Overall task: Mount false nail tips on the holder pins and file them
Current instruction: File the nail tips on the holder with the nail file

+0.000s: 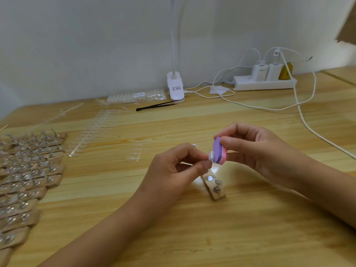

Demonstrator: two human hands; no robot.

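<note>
Head view: stacked wooden holders (28, 170) lie left, cables (300, 110) trail right.

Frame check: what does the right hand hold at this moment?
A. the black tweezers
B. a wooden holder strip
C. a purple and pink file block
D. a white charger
C: the right hand pinches the purple and pink file block at the nail tip held in the left hand; the black tweezers lie far back on the table.
</note>
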